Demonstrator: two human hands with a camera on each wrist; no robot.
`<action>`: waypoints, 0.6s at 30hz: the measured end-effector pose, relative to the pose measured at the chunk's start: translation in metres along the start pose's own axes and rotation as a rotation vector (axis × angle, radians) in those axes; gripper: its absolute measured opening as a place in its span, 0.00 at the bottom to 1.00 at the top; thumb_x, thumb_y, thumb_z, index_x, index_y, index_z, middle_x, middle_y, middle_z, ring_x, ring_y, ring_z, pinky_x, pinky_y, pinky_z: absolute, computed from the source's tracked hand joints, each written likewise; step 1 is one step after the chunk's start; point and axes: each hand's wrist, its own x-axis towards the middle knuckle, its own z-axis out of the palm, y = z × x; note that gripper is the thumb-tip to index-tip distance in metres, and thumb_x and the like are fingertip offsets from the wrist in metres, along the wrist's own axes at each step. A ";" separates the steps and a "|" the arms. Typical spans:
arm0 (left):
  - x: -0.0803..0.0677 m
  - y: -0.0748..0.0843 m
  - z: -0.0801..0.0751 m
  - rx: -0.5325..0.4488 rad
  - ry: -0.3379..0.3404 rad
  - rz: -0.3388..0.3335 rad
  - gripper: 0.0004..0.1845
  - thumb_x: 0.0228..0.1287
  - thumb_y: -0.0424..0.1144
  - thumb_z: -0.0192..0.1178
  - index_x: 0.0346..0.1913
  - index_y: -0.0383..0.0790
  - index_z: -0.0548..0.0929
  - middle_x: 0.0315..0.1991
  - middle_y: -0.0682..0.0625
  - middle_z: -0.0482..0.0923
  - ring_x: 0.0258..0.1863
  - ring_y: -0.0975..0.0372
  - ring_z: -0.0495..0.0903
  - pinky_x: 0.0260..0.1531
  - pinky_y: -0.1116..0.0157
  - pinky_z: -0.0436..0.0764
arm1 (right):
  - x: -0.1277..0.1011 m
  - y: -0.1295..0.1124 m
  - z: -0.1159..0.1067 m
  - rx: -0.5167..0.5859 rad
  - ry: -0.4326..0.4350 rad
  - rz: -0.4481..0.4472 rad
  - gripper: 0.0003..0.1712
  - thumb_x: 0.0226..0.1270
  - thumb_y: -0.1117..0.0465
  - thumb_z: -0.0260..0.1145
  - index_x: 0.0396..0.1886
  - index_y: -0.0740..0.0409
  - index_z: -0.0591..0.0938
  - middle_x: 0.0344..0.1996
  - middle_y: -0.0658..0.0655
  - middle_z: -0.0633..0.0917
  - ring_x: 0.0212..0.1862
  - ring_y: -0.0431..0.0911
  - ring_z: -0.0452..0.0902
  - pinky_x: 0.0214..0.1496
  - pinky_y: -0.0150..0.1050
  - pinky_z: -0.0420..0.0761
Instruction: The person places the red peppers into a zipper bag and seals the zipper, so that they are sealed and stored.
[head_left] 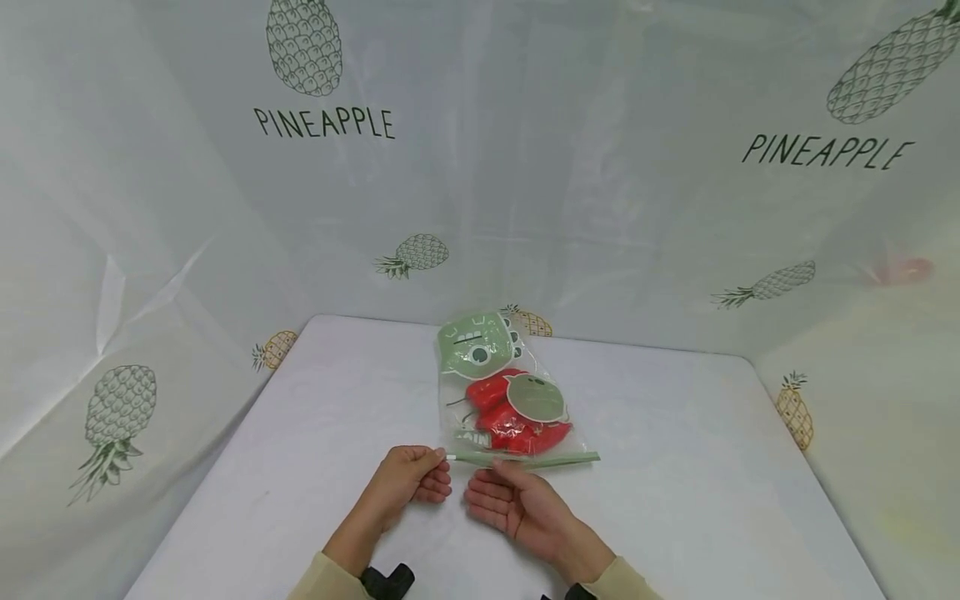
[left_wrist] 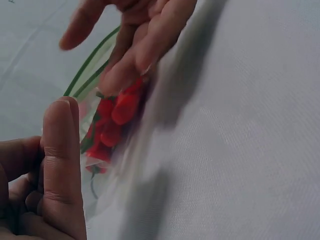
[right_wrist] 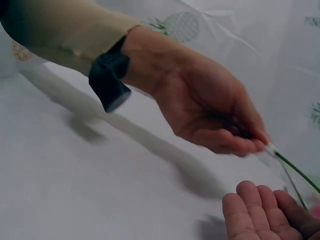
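A clear zip bag printed with green cartoon faces lies on the table, its green-edged mouth toward me. Inside are red peppers with thin stems. My left hand pinches the left end of that mouth, at a small white piece seen in the right wrist view. Palm up, my right hand sits just below the mouth with its fingers extended, and its thumb tip overlaps the green strip in the head view. In the left wrist view the peppers show partly behind the right hand.
A white-covered table spreads around the bag. Behind it and at both sides hangs a pale curtain printed with pineapples. Dark wrist straps sit by the beige sleeves.
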 end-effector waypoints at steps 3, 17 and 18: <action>0.000 -0.001 0.000 -0.008 -0.011 0.001 0.20 0.81 0.41 0.58 0.44 0.21 0.82 0.29 0.50 0.86 0.27 0.64 0.88 0.30 0.67 0.89 | 0.010 0.008 0.013 -0.007 -0.042 0.006 0.23 0.83 0.51 0.59 0.60 0.68 0.79 0.53 0.62 0.90 0.58 0.52 0.88 0.68 0.52 0.81; -0.003 -0.001 0.004 0.020 -0.012 0.000 0.16 0.81 0.41 0.58 0.38 0.30 0.84 0.26 0.51 0.85 0.25 0.66 0.85 0.27 0.70 0.86 | 0.031 0.018 0.036 -0.024 0.004 -0.003 0.20 0.82 0.52 0.61 0.54 0.64 0.86 0.45 0.56 0.92 0.49 0.44 0.90 0.54 0.37 0.87; -0.003 -0.002 0.004 0.018 -0.018 0.000 0.16 0.81 0.41 0.58 0.38 0.30 0.84 0.27 0.51 0.85 0.25 0.66 0.85 0.27 0.70 0.86 | 0.032 0.018 0.036 -0.027 0.015 -0.003 0.19 0.82 0.52 0.61 0.53 0.63 0.86 0.44 0.55 0.92 0.47 0.42 0.89 0.52 0.35 0.87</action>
